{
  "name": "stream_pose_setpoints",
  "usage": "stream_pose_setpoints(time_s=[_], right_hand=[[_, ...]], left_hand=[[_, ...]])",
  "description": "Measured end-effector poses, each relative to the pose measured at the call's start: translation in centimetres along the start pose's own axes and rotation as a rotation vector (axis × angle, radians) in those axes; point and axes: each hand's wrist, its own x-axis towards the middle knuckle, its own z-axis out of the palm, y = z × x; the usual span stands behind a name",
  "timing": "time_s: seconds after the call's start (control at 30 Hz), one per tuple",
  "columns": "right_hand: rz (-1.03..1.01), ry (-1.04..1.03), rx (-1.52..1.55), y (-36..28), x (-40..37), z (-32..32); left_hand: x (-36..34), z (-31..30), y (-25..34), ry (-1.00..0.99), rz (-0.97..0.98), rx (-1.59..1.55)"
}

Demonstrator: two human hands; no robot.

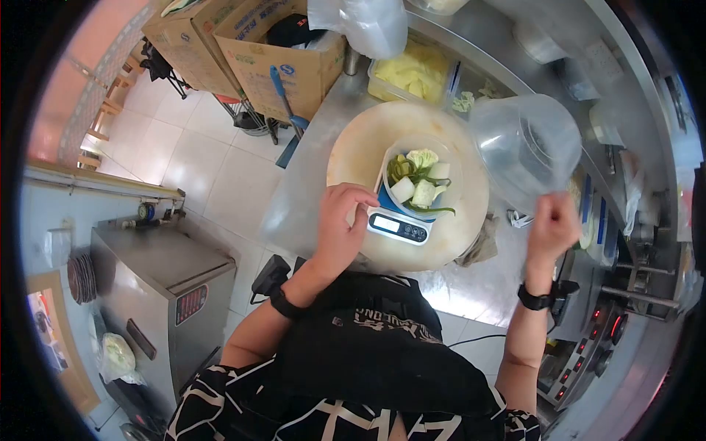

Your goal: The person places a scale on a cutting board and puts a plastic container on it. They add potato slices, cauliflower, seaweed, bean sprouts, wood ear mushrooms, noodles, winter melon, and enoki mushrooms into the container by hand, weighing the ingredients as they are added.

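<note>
A white kitchen scale with a lit display lies on a round, pale chopping board. On the scale stands a clear plastic bowl of cut vegetables: cauliflower, white-green chunks and green strips. My left hand is at the scale's left edge, fingers bent and thumb apart from them. To the right, my right hand is closed and smeared by motion, just below a large clear plastic tub; what its fingers hold, if anything, cannot be made out.
A yellow-filled container sits behind the board on the steel counter. A crumpled cloth lies at the board's right. Cardboard boxes stand far left, a steel cabinet at left, and a cooker with red lights at lower right.
</note>
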Motion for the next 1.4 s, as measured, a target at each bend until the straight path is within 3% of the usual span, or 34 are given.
stream_pose_setpoints(time_s=[0.1,0.17,0.23,0.3,0.43,0.57,0.63,0.67,0.7,0.77,0.8,0.87,0.93,1.0,1.13,1.17,1.23,1.3,1.37,1.4], right_hand=[[0.537,0.111,0.312,6.2,-3.0,-3.5],[0.827,0.057,0.292,11.1,-7.4,-7.1],[1.048,0.059,0.410,13.2,-12.4,-9.9],[1.275,0.093,0.469,15.2,-19.7,-11.4],[1.569,0.032,0.717,17.4,-33.0,-10.1],[1.559,-0.081,0.851,18.2,-36.5,-7.9],[1.640,-0.370,0.410,17.7,-33.8,-7.6],[1.539,-0.427,0.221,19.2,-34.1,-7.8],[1.290,-0.374,0.050,22.5,-37.1,-7.7],[1.149,-0.229,0.069,23.1,-33.0,-8.5],[1.086,-0.216,0.126,21.9,-29.1,-8.5],[0.961,-0.379,0.473,17.3,-19.1,-8.0],[0.907,-0.495,0.635,11.0,-10.9,-5.9],[0.835,-0.573,1.002,4.8,-4.9,-3.8],[0.487,-0.800,1.278,-1.3,0.9,0.3],[0.478,-0.802,1.276,-1.2,1.8,0.9],[0.476,-1.054,1.374,-1.0,3.4,2.0],[0.481,-1.014,1.353,-0.3,5.4,1.8],[0.484,-0.679,1.296,0.8,7.6,1.8],[0.493,-0.638,1.285,1.6,8.9,1.9]], left_hand=[[0.2,-0.6,-0.1,-0.002,-0.023,0.032],[0.7,-0.5,0.3,-0.016,-0.024,0.067],[1.2,0.2,1.4,-0.190,0.172,0.163],[1.6,2.4,2.9,-0.286,0.190,0.186],[2.5,7.8,3.5,-0.454,0.338,0.337],[2.8,10.0,3.5,-0.503,0.274,0.412],[2.8,9.8,3.8,-0.481,0.166,0.315],[2.8,9.6,3.8,-0.486,0.171,0.322],[2.8,9.4,3.7,-0.513,0.102,0.281],[3.0,9.0,4.0,-0.534,0.027,0.243],[3.4,8.6,4.9,-0.490,-0.043,0.124],[4.4,7.5,7.0,-0.446,-0.118,0.007],[5.9,6.4,9.5,-0.321,-0.250,-0.269],[7.1,5.5,11.2,-0.322,-0.250,-0.416],[8.5,4.1,13.3,-0.318,-0.176,-0.639],[8.7,3.9,13.5,-0.293,-0.133,-0.690],[9.1,3.0,13.4,-0.275,-0.069,-0.700],[9.4,2.6,13.6,-0.258,-0.009,-0.711],[9.8,2.6,14.0,-0.057,-0.011,-0.614],[9.7,2.1,13.4,-0.062,-0.032,-0.508]])
